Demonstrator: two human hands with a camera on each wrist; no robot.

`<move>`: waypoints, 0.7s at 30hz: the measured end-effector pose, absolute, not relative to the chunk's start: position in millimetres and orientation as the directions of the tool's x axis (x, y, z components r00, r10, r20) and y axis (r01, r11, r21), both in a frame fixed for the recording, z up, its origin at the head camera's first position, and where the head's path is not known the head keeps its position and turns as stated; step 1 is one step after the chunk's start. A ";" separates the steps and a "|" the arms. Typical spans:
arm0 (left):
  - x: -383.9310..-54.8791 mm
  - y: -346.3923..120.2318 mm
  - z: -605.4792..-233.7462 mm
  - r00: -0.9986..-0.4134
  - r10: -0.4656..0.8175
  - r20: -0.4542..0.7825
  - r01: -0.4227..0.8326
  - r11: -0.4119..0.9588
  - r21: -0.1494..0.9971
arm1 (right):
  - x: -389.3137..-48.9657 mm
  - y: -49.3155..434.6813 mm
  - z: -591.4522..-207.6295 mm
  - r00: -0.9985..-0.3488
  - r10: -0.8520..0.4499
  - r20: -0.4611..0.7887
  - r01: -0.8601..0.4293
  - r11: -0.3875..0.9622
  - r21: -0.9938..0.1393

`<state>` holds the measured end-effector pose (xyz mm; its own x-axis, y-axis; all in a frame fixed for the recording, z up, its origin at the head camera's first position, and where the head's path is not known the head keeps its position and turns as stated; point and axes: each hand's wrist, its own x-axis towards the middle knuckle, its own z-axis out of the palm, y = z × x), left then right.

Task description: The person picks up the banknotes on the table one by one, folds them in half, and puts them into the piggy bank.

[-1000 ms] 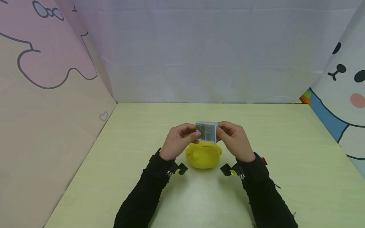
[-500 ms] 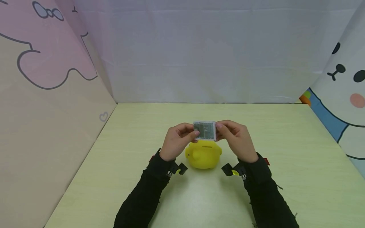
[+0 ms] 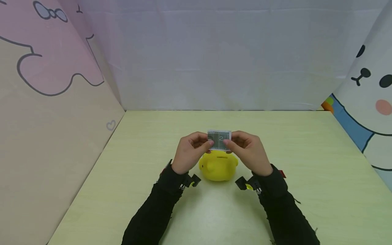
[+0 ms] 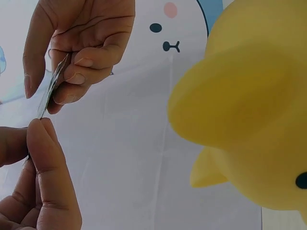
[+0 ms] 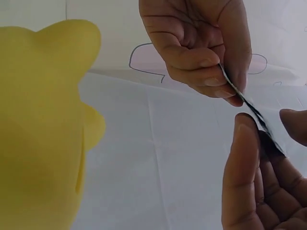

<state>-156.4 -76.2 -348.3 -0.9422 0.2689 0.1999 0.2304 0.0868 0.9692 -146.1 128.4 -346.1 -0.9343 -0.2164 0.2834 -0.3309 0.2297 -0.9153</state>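
Note:
A small folded green banknote [image 3: 216, 135] showing a "2" is held up above a yellow animal-shaped coin bank [image 3: 218, 169]. My left hand [image 3: 189, 153] pinches its left side between thumb and fingers. At the other side, my right hand [image 3: 252, 153] has bent fingers behind the note and its thumb in front. The right wrist view shows that thumb [image 5: 294, 125] standing a little off the paper, while the bent fingers touch it. The coin bank has a slot [image 3: 222, 157] on top and an eye toward the left.
Both hands work over a pale wooden table [image 3: 147, 136]. A white cloth backdrop [image 3: 196, 58] rises at its far edge. Printed cartoon panels stand along the left [image 3: 61, 136] and right [image 3: 364, 112]. Small cameras sit on both wrists.
The banknote has shifted slightly left and faces the head camera more squarely. Over the last half second, my right hand has moved left, its thumb passing from the note's edge across its front.

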 end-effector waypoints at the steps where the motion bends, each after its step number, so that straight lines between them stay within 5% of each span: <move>1: -156.3 -76.1 -348.3 -0.942 0.269 0.202 0.233 0.086 0.969 | -146.1 127.7 -346.5 -0.934 -0.219 0.282 -0.330 0.226 -0.916; 21: -153.7 -76.3 -347.1 -0.941 0.262 0.214 0.242 0.080 0.967 | -146.1 123.4 -348.2 -0.945 -0.206 0.256 -0.300 0.224 -0.927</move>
<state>-153.7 -76.3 -347.1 -0.9410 0.2623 0.2139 0.2422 0.0803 0.9669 -146.1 123.4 -348.2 -0.9445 -0.2061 0.2556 -0.2998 0.2239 -0.9273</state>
